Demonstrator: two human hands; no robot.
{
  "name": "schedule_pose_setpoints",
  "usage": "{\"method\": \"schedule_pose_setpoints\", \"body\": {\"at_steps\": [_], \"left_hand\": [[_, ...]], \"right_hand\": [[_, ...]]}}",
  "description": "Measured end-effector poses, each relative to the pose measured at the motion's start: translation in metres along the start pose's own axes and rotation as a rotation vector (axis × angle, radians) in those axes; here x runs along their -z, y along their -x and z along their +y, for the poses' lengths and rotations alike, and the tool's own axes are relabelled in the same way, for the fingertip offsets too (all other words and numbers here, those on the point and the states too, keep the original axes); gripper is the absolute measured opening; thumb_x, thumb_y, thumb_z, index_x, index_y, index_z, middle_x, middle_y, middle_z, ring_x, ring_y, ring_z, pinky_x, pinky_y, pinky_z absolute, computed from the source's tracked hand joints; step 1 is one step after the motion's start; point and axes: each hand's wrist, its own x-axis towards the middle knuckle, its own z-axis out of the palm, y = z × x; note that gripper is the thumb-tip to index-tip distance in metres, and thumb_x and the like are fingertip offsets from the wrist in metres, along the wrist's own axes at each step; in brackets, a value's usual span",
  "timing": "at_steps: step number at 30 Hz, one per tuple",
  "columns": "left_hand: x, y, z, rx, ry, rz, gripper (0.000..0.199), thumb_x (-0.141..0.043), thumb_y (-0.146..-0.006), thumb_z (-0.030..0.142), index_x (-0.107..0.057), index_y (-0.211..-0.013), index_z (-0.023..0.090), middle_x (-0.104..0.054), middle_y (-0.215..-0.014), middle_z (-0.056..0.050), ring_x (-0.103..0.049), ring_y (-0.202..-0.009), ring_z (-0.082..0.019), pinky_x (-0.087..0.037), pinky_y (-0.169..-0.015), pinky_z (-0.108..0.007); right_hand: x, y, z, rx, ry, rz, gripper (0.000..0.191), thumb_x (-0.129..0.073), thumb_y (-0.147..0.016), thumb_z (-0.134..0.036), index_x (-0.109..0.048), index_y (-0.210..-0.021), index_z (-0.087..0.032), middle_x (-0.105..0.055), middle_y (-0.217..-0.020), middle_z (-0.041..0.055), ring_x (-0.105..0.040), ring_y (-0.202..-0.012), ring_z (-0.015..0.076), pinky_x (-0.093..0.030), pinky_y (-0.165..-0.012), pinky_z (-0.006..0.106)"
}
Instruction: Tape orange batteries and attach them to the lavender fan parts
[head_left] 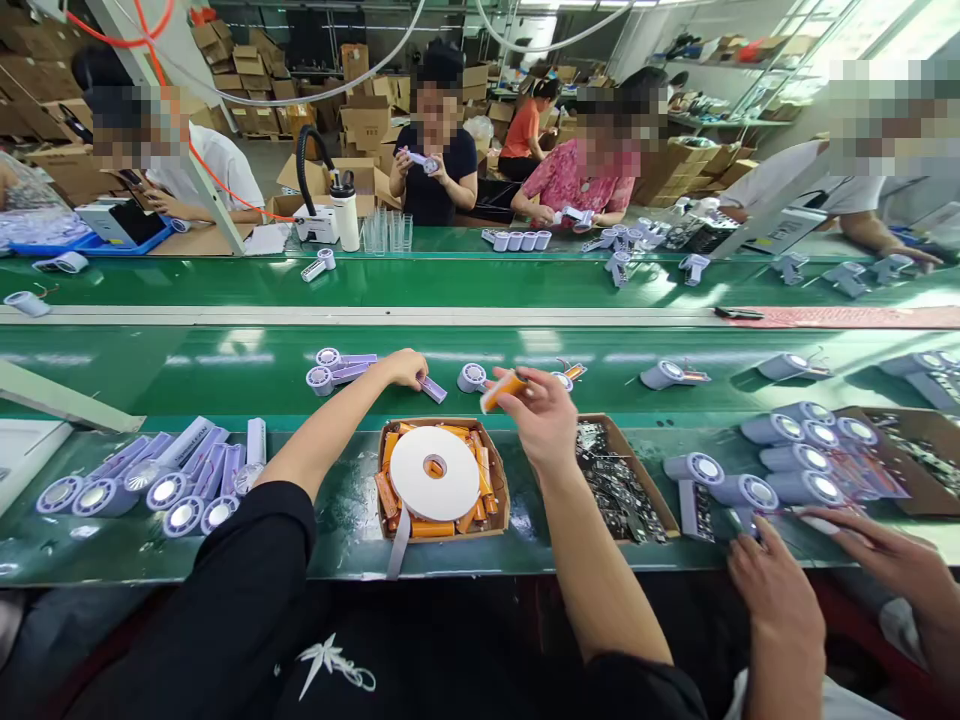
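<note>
My left hand [407, 369] reaches over the green belt with its fingers closed on a lavender plastic fan handle [433, 389], whose end sticks out to the right. My right hand [541, 405] is raised above the belt's near edge and pinches an orange battery [504, 389] with a pale strip along one side. A round lavender fan head [472, 377] lies between the two hands. Below them stands a cardboard box [504, 522] of orange batteries [486, 470], topped by a white roll of tape [405, 470] with its loose end hanging over the front.
Lavender handheld fans [105, 495] are grouped at the left, others [802, 455] at the right. A box of dark circuit boards [619, 490] stands right of the batteries. A co-worker's hands [780, 580] work at lower right. Several people sit across the belt [225, 370].
</note>
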Motion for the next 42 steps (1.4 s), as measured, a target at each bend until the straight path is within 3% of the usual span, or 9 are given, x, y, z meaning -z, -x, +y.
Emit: {"method": "schedule_pose_setpoints", "body": {"at_steps": [5,10,17,25,31,35,38,40,42], "left_hand": [[0.008,-0.001,-0.004,0.011,0.064,0.016,0.021,-0.07,-0.087,0.042,-0.079,-0.1,0.027,-0.08,-0.118,0.001,-0.07,-0.105,-0.019,-0.046,-0.083,-0.023],[0.002,0.0,0.001,0.086,0.077,0.129,0.026,-0.059,-0.098,0.043,-0.073,-0.112,0.026,-0.08,-0.113,-0.002,-0.071,-0.103,-0.02,-0.047,-0.082,-0.025],[-0.01,-0.008,0.016,0.121,0.092,0.197,0.023,-0.06,-0.098,0.04,-0.074,-0.109,0.026,-0.08,-0.114,-0.005,-0.071,-0.104,-0.023,-0.048,-0.083,-0.027],[-0.015,-0.007,0.029,0.154,0.14,0.238,0.023,-0.061,-0.099,0.038,-0.075,-0.112,0.026,-0.08,-0.117,-0.005,-0.072,-0.109,-0.024,-0.05,-0.089,-0.029],[0.003,-0.001,0.048,0.207,0.121,0.26,0.024,-0.06,-0.099,0.031,-0.076,-0.116,0.024,-0.08,-0.117,-0.009,-0.073,-0.108,-0.026,-0.053,-0.091,-0.033],[0.005,0.04,0.063,0.15,0.086,0.337,0.045,-0.06,-0.1,0.03,-0.063,-0.144,0.02,-0.067,-0.146,-0.017,-0.059,-0.138,-0.032,-0.047,-0.112,-0.042],[-0.008,0.108,0.076,-0.242,0.086,0.268,0.068,-0.072,-0.095,0.044,-0.053,-0.155,0.02,-0.059,-0.157,-0.015,-0.052,-0.146,-0.03,-0.041,-0.122,-0.041],[-0.016,0.158,0.083,-0.529,0.067,0.112,0.082,-0.079,-0.088,0.053,-0.05,-0.158,0.023,-0.061,-0.155,-0.013,-0.056,-0.143,-0.029,-0.042,-0.121,-0.04],[-0.018,0.198,0.088,-0.593,-0.003,0.045,0.082,-0.081,-0.085,0.058,-0.053,-0.156,0.027,-0.057,-0.159,-0.013,-0.051,-0.149,-0.032,-0.04,-0.124,-0.044]], "right_hand": [[-0.02,-0.062,0.067,-0.153,0.548,-0.337,0.044,-0.071,-0.087,-0.039,-0.06,-0.125,-0.021,-0.08,-0.118,0.0103,-0.078,-0.104,0.0215,-0.061,-0.095,0.039],[-0.033,-0.085,0.101,-0.155,0.91,-0.504,0.032,-0.066,-0.092,-0.028,-0.065,-0.123,-0.021,-0.081,-0.099,0.0058,-0.075,-0.093,0.0236,-0.055,-0.087,0.033],[-0.035,-0.093,0.107,-0.133,1.264,-0.673,0.032,-0.069,-0.096,-0.029,-0.069,-0.127,-0.021,-0.079,-0.104,0.0112,-0.072,-0.1,0.0314,-0.048,-0.085,0.033],[-0.04,-0.084,0.11,-0.154,1.432,-0.798,0.04,-0.059,-0.106,-0.035,-0.064,-0.143,-0.022,-0.079,-0.12,0.0164,-0.074,-0.111,0.0335,-0.052,-0.095,0.039],[-0.052,-0.096,0.08,-0.135,1.396,-0.853,0.042,-0.075,-0.095,-0.041,-0.074,-0.133,-0.023,-0.08,-0.121,0.013,-0.076,-0.112,0.0317,-0.056,-0.102,0.04],[-0.007,-0.062,0.035,-0.04,1.197,-0.643,0.049,-0.055,-0.107,-0.039,-0.06,-0.153,-0.025,-0.07,-0.145,0.0113,-0.068,-0.132,0.0291,-0.051,-0.114,0.044],[0.041,0.005,0.004,-0.024,0.754,-0.373,0.043,-0.058,-0.105,-0.048,-0.071,-0.139,-0.025,-0.075,-0.136,0.0098,-0.072,-0.125,0.0278,-0.055,-0.111,0.046],[0.065,0.054,-0.01,-0.105,0.59,-0.35,0.04,-0.065,-0.101,-0.052,-0.078,-0.127,-0.025,-0.08,-0.125,0.0095,-0.077,-0.115,0.0284,-0.061,-0.103,0.046],[0.077,0.091,-0.019,-0.192,0.512,-0.392,0.038,-0.07,-0.097,-0.054,-0.082,-0.119,-0.025,-0.083,-0.115,0.0102,-0.08,-0.105,0.0292,-0.065,-0.095,0.044]]}}
